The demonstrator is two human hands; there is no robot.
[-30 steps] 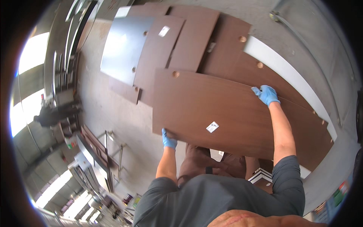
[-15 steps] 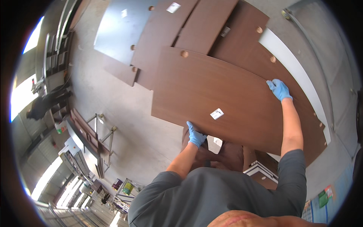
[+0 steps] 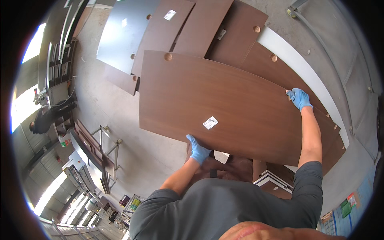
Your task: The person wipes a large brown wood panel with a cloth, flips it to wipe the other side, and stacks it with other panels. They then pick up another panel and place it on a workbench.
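Both hands wear blue gloves and hold a large brown board (image 3: 244,112) tilted in front of my body. My left hand (image 3: 199,150) grips its near edge, thumb on top and the other fingers hidden underneath. At the far right edge, my right hand (image 3: 300,99) is closed around the rim beside a round hole. A white label (image 3: 210,123) is stuck on the board, and another round hole (image 3: 168,57) sits at its far left corner. More brown boards (image 3: 200,30) lie overlapping beyond it, partly covered by the held one.
A white board (image 3: 300,54) shows along the stack's right side. Bluish-grey sheeting (image 3: 124,34) lies at the far left. Boards rest on a metal-framed rack (image 3: 114,150) to the left. Dark panels with white edges (image 3: 276,180) stand by my right side. A person (image 3: 50,116) is at the left.
The held board has shifted left across the stack, and both hands still grip it. A hole beside my right hand now shows. The whole view has shifted slightly too.
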